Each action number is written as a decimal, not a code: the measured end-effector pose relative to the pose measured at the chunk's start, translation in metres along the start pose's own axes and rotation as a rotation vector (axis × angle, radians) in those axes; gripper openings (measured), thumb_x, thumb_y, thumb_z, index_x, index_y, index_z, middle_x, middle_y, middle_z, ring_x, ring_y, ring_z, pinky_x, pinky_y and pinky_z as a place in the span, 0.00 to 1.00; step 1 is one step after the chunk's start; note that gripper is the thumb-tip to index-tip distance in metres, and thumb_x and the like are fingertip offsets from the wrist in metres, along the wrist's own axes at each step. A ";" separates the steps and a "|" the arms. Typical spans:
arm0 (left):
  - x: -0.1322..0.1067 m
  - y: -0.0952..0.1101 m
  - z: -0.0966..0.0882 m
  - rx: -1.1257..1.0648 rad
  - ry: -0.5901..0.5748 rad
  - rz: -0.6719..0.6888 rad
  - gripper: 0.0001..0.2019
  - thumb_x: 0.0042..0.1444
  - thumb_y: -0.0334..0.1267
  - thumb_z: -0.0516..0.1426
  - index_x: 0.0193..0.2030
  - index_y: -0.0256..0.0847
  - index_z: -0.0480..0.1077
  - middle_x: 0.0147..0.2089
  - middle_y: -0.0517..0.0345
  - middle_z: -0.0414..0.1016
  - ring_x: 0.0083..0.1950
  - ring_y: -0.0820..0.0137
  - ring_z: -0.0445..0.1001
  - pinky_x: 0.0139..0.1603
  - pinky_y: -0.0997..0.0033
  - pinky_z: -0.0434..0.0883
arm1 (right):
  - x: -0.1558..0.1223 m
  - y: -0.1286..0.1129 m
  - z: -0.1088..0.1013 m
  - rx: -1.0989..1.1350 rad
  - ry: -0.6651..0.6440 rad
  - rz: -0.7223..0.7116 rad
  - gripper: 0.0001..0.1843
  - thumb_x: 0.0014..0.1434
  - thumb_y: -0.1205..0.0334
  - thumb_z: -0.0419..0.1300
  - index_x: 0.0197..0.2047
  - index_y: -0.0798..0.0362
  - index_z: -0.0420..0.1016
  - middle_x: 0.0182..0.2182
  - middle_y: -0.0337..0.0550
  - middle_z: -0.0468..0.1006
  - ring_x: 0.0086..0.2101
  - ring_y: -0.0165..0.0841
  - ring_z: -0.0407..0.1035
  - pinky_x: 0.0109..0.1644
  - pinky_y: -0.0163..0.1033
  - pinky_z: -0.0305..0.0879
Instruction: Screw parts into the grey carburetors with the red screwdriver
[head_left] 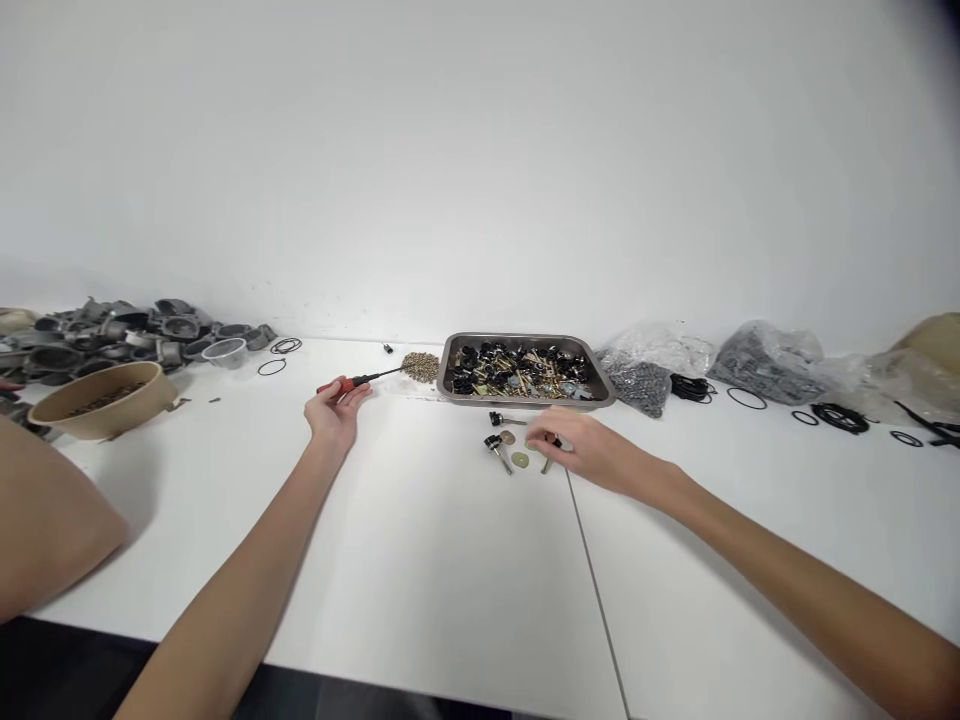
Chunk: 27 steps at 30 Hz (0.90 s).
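Note:
My left hand (334,412) reaches across the white table (420,560) and closes its fingers on the red handle of a screwdriver (358,381), whose black shaft points at a small heap of brass screws (421,366). My right hand (576,444) rests over a few loose parts (504,448) lying in front of a metal tray (525,402): small black-and-brass pieces and round washers. Its fingers are pinched on something small, partly hidden. The tray is full of black and brass fittings.
A tan bowl (105,400) and a pile of grey metal housings (112,335) stand at the far left, with a clear cup (225,352) and black O-rings (279,356). Plastic bags of parts (757,360) and more O-rings line the right. Another person's arm (45,520) intrudes at lower left.

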<state>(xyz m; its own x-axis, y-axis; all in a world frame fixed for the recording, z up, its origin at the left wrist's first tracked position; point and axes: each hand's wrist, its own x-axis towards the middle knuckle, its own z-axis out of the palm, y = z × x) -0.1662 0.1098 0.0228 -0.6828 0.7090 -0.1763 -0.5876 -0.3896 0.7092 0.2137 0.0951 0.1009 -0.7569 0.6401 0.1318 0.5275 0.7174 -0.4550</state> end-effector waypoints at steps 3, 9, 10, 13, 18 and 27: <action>-0.002 0.000 0.001 -0.005 -0.011 0.003 0.05 0.44 0.26 0.54 0.31 0.32 0.67 0.26 0.56 0.70 0.33 0.62 0.79 0.40 0.62 0.79 | -0.023 0.005 0.021 0.018 0.098 -0.026 0.13 0.69 0.55 0.50 0.42 0.51 0.73 0.36 0.44 0.75 0.38 0.36 0.68 0.44 0.44 0.64; -0.003 0.000 0.001 0.019 -0.019 0.003 0.05 0.46 0.26 0.53 0.32 0.33 0.67 0.26 0.56 0.69 0.33 0.63 0.79 0.42 0.61 0.78 | -0.043 0.024 0.057 0.192 0.358 0.001 0.09 0.68 0.58 0.52 0.42 0.48 0.72 0.34 0.45 0.74 0.36 0.37 0.68 0.40 0.44 0.66; -0.004 0.001 0.001 0.024 -0.019 0.003 0.05 0.46 0.26 0.53 0.32 0.33 0.67 0.26 0.56 0.69 0.33 0.63 0.79 0.42 0.61 0.78 | -0.043 0.026 0.060 0.208 0.361 0.015 0.09 0.68 0.57 0.52 0.41 0.48 0.73 0.34 0.45 0.74 0.36 0.37 0.68 0.39 0.44 0.66; -0.003 0.001 0.001 0.038 -0.022 0.008 0.05 0.47 0.26 0.53 0.31 0.34 0.66 0.27 0.56 0.70 0.34 0.64 0.79 0.43 0.61 0.78 | -0.044 0.028 0.064 0.245 0.350 0.053 0.09 0.68 0.56 0.52 0.41 0.47 0.73 0.35 0.45 0.74 0.36 0.37 0.69 0.36 0.42 0.67; -0.003 -0.001 0.002 0.065 -0.013 0.028 0.03 0.48 0.26 0.54 0.31 0.33 0.66 0.28 0.55 0.71 0.34 0.63 0.79 0.44 0.60 0.79 | -0.044 0.027 0.062 0.283 0.311 0.114 0.10 0.67 0.55 0.53 0.39 0.48 0.73 0.35 0.45 0.74 0.36 0.35 0.70 0.29 0.37 0.64; 0.000 -0.006 0.002 0.091 0.009 0.067 0.04 0.49 0.26 0.56 0.32 0.32 0.65 0.29 0.55 0.72 0.35 0.63 0.80 0.45 0.58 0.80 | -0.044 0.023 0.064 0.300 0.271 0.139 0.12 0.67 0.54 0.52 0.39 0.48 0.74 0.36 0.45 0.74 0.35 0.34 0.70 0.29 0.37 0.63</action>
<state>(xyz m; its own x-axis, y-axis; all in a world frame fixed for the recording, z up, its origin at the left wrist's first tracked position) -0.1619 0.1134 0.0204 -0.7231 0.6779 -0.1324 -0.4990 -0.3801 0.7788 0.2345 0.0658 0.0283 -0.5365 0.8029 0.2598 0.4511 0.5330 -0.7158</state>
